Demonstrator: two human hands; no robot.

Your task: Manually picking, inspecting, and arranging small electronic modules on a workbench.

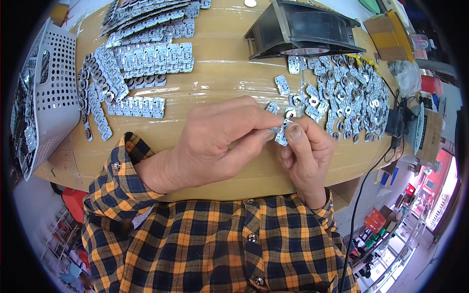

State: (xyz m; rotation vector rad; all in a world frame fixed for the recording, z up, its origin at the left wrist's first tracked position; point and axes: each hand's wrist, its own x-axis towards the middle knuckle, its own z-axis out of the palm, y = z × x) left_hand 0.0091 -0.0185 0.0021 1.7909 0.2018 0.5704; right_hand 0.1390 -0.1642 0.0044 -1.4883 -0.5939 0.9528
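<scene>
A small pale circuit board (281,138) is held between my two hands above the near part of the table. My right hand (309,149) pinches it between thumb and bent fingers. From the left, my left hand (224,134) reaches across with its index finger and thumb closed at the same board; the fingertips hide part of it. Just beyond my fingers lie a loose small board (272,107) and a board with a round part (290,112). A big heap of similar loose boards (349,97) spreads to the right.
Uncut strips of boards (156,56) are stacked at the far left, near a perforated grey basket (57,78) full of more boards. A black-framed fan (308,29) stands at the back. On the right are a cardboard box (388,36) and a black cable (364,195) over the table edge.
</scene>
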